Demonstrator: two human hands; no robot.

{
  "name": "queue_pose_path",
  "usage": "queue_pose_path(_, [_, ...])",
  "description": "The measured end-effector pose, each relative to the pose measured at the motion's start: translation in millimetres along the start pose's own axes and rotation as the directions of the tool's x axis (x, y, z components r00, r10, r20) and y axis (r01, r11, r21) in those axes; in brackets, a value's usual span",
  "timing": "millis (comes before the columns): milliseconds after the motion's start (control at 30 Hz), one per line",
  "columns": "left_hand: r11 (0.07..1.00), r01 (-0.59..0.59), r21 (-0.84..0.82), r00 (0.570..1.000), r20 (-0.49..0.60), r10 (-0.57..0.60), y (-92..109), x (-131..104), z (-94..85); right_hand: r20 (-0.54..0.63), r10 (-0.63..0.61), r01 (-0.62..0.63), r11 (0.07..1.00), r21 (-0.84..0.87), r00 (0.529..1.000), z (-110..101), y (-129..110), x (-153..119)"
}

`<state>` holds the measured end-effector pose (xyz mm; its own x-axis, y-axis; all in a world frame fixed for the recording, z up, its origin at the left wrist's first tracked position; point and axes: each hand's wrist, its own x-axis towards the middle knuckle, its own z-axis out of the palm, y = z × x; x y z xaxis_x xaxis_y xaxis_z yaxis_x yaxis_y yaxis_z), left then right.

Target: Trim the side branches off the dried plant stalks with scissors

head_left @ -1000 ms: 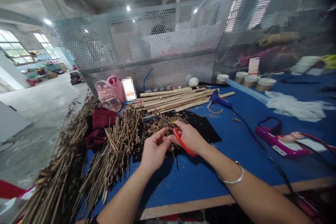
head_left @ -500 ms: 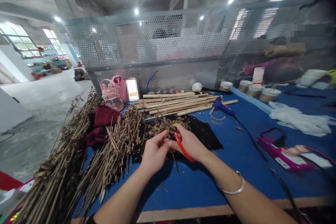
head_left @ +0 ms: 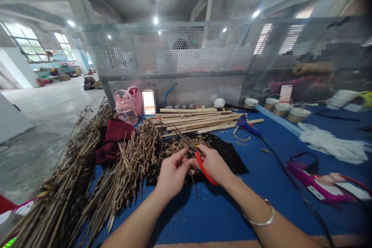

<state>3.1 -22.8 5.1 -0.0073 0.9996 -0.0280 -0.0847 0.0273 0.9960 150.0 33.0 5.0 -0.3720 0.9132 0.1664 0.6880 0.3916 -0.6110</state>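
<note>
My left hand [head_left: 171, 174] is closed in a pinch on a thin dried stem [head_left: 195, 186], whose lower end sticks out below the fingers. My right hand [head_left: 214, 163] is wrapped round red-handled scissors [head_left: 205, 169], their blades pointing up and to the left. The fingertips of both hands meet over a black cloth [head_left: 229, 155] strewn with dry plant bits [head_left: 170, 144]. Whether the right fingers also touch the stem is hidden. Left of my hands lies a pile of cut dried stalks [head_left: 133, 155].
Long dried stalks [head_left: 55, 190] line the left side. Behind the cloth lie pale sticks [head_left: 200, 119] and a blue glue gun [head_left: 248, 127], its cord running right. A purple power strip [head_left: 312, 186], white plastic [head_left: 331, 143] and a pink bottle [head_left: 126, 106] stand or lie around the blue table [head_left: 209, 221].
The view has tilted slightly upward, so the background sits lower in the picture. Both hands keep nearly the same pose, with the scissors and stem still held.
</note>
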Motion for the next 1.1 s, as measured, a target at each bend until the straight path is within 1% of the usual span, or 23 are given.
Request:
queue_pose_path(133, [0.998, -0.042, -0.036, 0.999, 0.019, 0.043, -4, 3, -0.8, 0.015, -0.021, 0.021, 1.000, -0.004, 1.000, 3, 1, 1])
queue_pose_path(300, [0.995, -0.098, -0.036, 0.993, 0.059, 0.100, -8, 5, -1.3, 0.036, -0.074, 0.073, 0.997, 0.022, 0.997, 3, -7, -3])
queue_pose_path(400, [0.994, -0.107, -0.016, 0.992, 0.070, 0.108, -7, 4, -1.0, 0.023, -0.067, 0.067, 0.998, 0.019, 0.997, 3, -9, -5])
queue_pose_path(567, [0.990, -0.143, 0.008, 0.986, 0.084, 0.142, -10, 5, 0.3, -0.036, -0.080, 0.080, 0.997, 0.012, 0.996, 8, -8, -4])
queue_pose_path(733, [0.984, -0.180, 0.007, 0.982, 0.063, 0.179, -13, 7, 1.2, -0.048, -0.061, 0.061, 0.998, -0.012, 0.997, 10, -6, -2])
queue_pose_path(867, [0.987, -0.159, -0.001, 0.983, 0.094, 0.159, -12, 9, 0.2, -0.052, -0.070, 0.068, 0.997, -0.035, 0.996, 7, -6, -2])
queue_pose_path(1000, [0.995, -0.102, -0.011, 0.993, 0.061, 0.102, -12, 10, 0.8, -0.070, -0.082, 0.082, 0.997, -0.004, 0.994, 8, -3, -1])
queue_pose_path(1100, [0.996, -0.093, -0.015, 0.994, 0.048, 0.093, -12, 9, 2.8, -0.071, -0.093, 0.093, 0.996, -0.008, 0.993, 8, -3, 0])
